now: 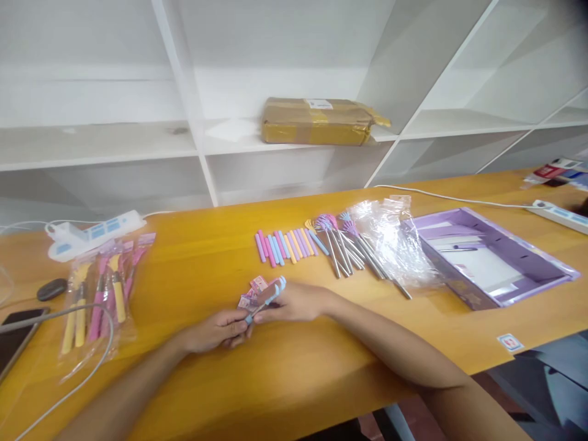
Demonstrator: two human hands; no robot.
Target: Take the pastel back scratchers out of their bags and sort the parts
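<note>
My left hand (214,331) and my right hand (294,302) meet over the middle of the yellow table (285,373). Together they hold a small blue-handled tool (266,300), its blue end sticking up by my right fingers. Small pink printed cards (255,288) lie right behind my fingers. A row of pink, blue and yellow sticks (285,245) lies farther back. Beside them are metal tools with coloured ends (344,242).
A clear plastic bag (390,236) lies next to an open purple box (493,260) on the right. Packs of pink and yellow tools (98,288), a phone (16,340), a cable and a white power strip (92,233) are at left. A taped parcel (319,120) sits on the white shelf.
</note>
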